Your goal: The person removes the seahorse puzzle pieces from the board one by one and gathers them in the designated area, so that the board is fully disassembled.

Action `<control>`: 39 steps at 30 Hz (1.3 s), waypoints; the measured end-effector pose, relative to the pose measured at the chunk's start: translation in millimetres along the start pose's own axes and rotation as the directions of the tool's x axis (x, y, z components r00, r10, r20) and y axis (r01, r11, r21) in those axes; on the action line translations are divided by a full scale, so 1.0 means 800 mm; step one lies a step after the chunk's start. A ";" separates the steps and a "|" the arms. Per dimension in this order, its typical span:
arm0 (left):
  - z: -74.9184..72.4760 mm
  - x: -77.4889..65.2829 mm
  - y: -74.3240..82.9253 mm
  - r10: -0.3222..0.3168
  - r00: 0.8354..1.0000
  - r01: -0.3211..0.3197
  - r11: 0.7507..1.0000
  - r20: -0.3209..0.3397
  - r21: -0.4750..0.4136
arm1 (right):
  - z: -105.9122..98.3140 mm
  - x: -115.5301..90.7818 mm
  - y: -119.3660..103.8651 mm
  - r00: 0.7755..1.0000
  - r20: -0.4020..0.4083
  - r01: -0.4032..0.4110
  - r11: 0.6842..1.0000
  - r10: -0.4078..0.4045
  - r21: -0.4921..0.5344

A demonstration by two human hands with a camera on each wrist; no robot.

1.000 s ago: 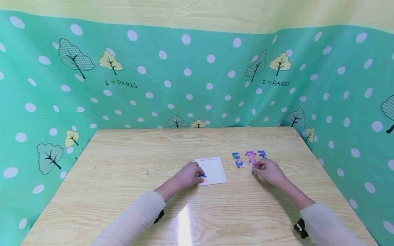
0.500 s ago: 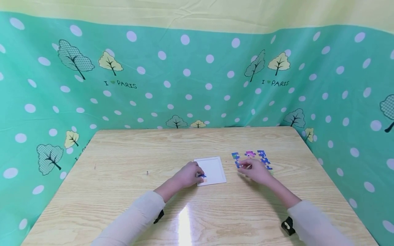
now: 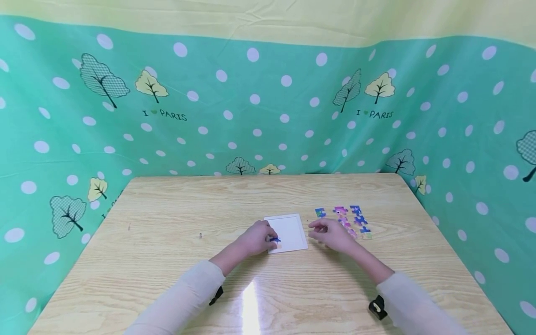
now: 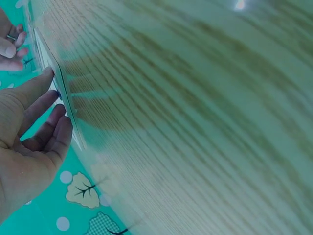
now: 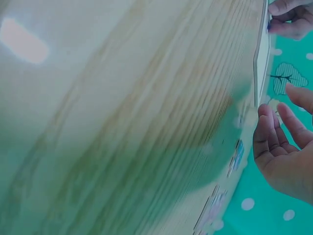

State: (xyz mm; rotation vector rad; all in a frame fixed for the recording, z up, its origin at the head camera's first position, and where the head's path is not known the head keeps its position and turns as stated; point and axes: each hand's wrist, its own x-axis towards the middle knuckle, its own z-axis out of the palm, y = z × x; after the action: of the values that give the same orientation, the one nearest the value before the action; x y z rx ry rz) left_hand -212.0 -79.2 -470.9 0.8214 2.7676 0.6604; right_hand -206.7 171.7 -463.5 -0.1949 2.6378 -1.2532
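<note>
My left hand [image 3: 257, 238] is at the near left corner of a white square puzzle tray [image 3: 291, 230]. Its thumb and fingertips pinch a small blue and peach puzzle piece [image 3: 277, 240] over that corner. In the left wrist view, the left hand [image 4: 36, 122] has its fingertips right at the tray's edge, with a bit of blue between them. My right hand [image 3: 332, 233] hovers just right of the tray. The right wrist view shows the right hand [image 5: 286, 139] with thumb and fingers apart and nothing visible between them.
Right of the tray lie a blue corner piece [image 3: 320, 212], pink pieces [image 3: 340, 211] and a column of blue pieces [image 3: 360, 220]. A pale piece [image 3: 367, 236] lies nearest me. A polka-dot curtain [image 3: 268, 107] stands behind the wooden table [image 3: 188, 200].
My right hand has moved left from the pink pieces to beside the tray, uncovering pink and blue pieces. The lower left blue piece no longer shows. My left hand has stayed put.
</note>
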 end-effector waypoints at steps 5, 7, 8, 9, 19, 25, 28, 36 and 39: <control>-0.002 -0.002 0.001 0.000 1.000 0.000 1.000 0.003 0.003 | 0.011 0.004 -0.009 1.000 0.005 0.008 1.000 -0.008 0.004; -0.002 -0.002 0.000 0.003 1.000 -0.003 1.000 0.003 0.003 | 0.016 0.006 -0.013 1.000 0.015 0.025 1.000 -0.025 0.006; -0.002 -0.002 -0.001 0.006 1.000 -0.006 1.000 0.002 0.003 | 0.019 0.006 -0.015 0.999 0.024 0.035 0.999 -0.035 0.009; -0.002 -0.002 -0.001 0.006 1.000 -0.006 1.000 0.002 0.002 | 0.021 0.007 -0.018 0.998 0.034 0.047 0.999 -0.048 0.015; 0.001 0.001 -0.003 0.023 1.000 -0.023 1.000 -0.013 0.007 | 0.051 0.015 -0.035 0.992 0.101 0.072 0.997 -0.073 0.011; 0.002 0.002 -0.003 0.031 0.999 -0.031 0.999 -0.016 -0.003 | 0.064 0.018 -0.036 0.989 0.105 0.104 0.995 -0.104 0.005; 0.002 0.002 -0.003 0.035 0.999 -0.035 0.999 -0.016 -0.005 | 0.069 0.018 -0.036 0.986 0.101 0.135 0.991 -0.134 -0.001; 0.002 0.003 -0.004 0.040 0.999 -0.041 0.999 -0.030 -0.020 | 0.078 0.020 -0.040 0.986 0.080 0.147 0.989 -0.145 -0.019; 0.002 0.002 -0.005 0.040 0.999 -0.041 0.999 -0.025 -0.022 | 0.080 0.021 -0.041 0.987 0.087 0.135 0.990 -0.132 -0.033</control>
State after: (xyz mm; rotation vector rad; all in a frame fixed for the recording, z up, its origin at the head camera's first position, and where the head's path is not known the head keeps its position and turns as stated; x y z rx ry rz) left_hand -214.8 -80.6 -473.9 0.8728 2.7667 0.7113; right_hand -205.9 99.6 -479.5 -0.4283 2.6154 -1.2047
